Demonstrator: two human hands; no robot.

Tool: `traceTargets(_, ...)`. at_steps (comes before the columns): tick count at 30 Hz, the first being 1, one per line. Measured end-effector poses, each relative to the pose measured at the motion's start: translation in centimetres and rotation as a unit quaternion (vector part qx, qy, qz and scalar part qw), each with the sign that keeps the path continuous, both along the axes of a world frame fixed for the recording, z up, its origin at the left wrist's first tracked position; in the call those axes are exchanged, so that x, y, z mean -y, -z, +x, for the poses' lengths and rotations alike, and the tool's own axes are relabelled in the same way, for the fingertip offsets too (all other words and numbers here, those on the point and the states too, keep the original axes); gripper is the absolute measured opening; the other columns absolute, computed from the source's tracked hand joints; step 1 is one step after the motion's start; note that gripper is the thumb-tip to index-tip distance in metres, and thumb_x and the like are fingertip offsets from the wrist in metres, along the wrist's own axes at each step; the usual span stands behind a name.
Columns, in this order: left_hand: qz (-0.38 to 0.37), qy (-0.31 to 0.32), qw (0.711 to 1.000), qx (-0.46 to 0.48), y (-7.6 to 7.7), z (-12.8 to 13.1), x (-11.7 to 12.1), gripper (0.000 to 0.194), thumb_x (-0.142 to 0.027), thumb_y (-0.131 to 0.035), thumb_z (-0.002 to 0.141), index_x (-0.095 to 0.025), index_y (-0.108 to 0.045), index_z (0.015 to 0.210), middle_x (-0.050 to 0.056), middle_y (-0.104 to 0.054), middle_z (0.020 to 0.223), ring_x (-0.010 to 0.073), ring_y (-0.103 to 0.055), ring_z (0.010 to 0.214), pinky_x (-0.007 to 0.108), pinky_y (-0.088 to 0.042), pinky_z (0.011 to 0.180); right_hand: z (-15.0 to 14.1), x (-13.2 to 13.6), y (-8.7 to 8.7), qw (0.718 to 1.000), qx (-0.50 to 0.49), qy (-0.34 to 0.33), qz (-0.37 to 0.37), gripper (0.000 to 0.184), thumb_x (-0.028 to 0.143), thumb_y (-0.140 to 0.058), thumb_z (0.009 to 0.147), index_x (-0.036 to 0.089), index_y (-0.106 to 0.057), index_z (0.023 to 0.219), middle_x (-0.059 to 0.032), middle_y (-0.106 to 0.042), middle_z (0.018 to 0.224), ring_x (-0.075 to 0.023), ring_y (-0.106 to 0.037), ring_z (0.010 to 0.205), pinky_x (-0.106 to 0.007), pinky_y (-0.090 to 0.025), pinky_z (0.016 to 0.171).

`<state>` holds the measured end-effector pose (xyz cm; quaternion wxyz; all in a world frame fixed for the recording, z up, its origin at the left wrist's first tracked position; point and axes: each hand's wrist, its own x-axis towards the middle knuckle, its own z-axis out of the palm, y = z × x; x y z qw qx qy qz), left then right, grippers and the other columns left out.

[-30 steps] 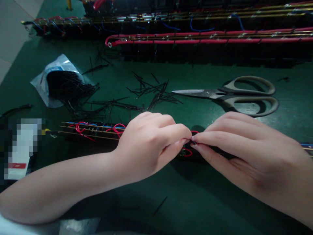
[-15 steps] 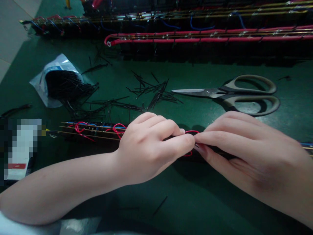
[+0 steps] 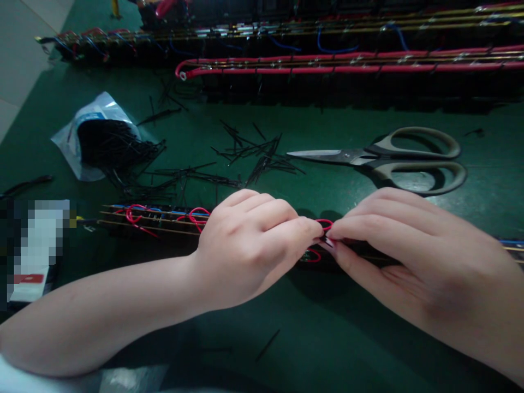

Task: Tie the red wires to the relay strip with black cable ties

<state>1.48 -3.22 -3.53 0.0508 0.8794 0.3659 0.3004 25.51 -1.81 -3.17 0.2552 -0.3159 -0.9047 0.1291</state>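
Note:
A long dark strip (image 3: 155,218) with red and blue wires lies across the green table in front of me. My left hand (image 3: 254,245) and my right hand (image 3: 401,251) meet fingertip to fingertip over its middle. Both are closed in a pinch on a small red wire loop (image 3: 323,224) and something thin and dark beside it, too small to name. The strip's middle is hidden under my hands.
Grey-handled scissors (image 3: 388,158) lie shut behind my right hand. Loose black cable ties (image 3: 254,153) are scattered behind my left hand, beside an open clear bag (image 3: 98,136) of them. More wired strips with red cables (image 3: 327,60) run along the back. A blurred-out item (image 3: 36,245) sits at left.
My left fingertips have shifted slightly against the right ones at the red wire loop. Nothing else has moved.

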Motion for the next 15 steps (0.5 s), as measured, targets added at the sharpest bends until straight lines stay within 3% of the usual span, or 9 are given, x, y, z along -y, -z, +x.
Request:
traceTargets(7, -0.024, 0.003, 1.0, 0.003, -0.41, -0.03, 0.0, 0.01, -0.019, -0.064, 0.106, -0.021, -0.074, 0.106, -0.001, -0.078, 0.085, 0.0134, -0.071, 0.077, 0.03, -0.05, 0.073, 0.19, 0.35, -0.12, 1.0, -0.01, -0.004, 0.0, 0.002, 0.02, -0.062, 0.107, 0.021, -0.064, 0.107, -0.002, -0.071, 0.089, -0.0186, -0.062, 0.084, -0.037, -0.054, 0.069)
traceTargets(15, -0.029, 0.004, 1.0, 0.008, -0.55, -0.12, -0.07, 0.016, -0.017, -0.06, 0.107, -0.022, -0.074, 0.114, -0.002, -0.08, 0.087, 0.0123, -0.073, 0.078, 0.028, -0.051, 0.075, 0.27, 0.28, -0.13, 1.0, -0.012, -0.006, -0.003, 0.006, 0.017, -0.063, 0.106, 0.023, -0.065, 0.108, -0.0034, -0.072, 0.09, -0.0202, -0.065, 0.082, -0.036, -0.055, 0.067)
